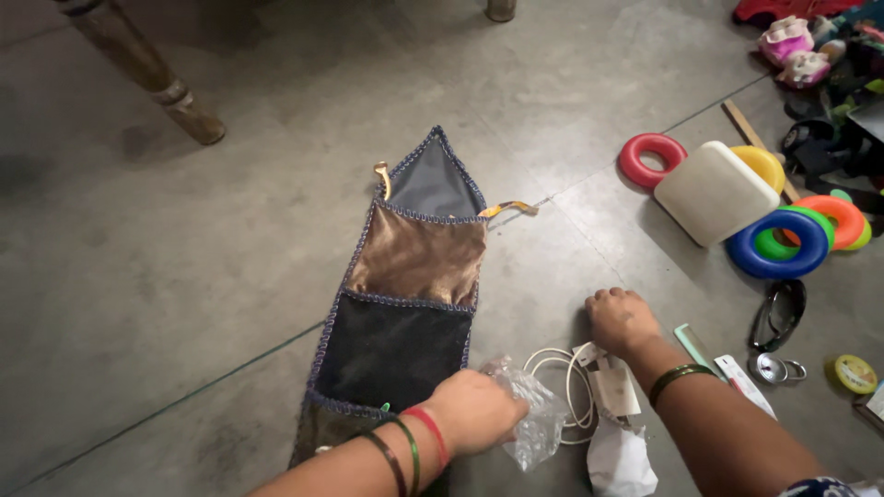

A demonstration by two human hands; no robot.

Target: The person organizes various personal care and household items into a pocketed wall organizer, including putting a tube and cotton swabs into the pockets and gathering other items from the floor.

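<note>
The fabric pocket organiser [405, 304] runs off the bottom edge, its lowest pocket hidden by the left forearm [368, 460].

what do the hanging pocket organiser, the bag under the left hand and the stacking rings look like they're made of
Hanging pocket organiser: fabric, probably; shiny bronze and dark matte panels, braided blue edging.
Clear bag under the left hand: thin crinkled plastic film, see-through with glints.
Stacking rings: likely moulded plastic, glossy and brightly coloured.

Dim, even indoor light, soft shadows — mild motion blur, wide-angle stretch at edges

Both forearms reach forward, palms down. The left hand [472, 411] curls closed in a grip. The right hand [620, 317] rests fisted, knuckles up.
</note>
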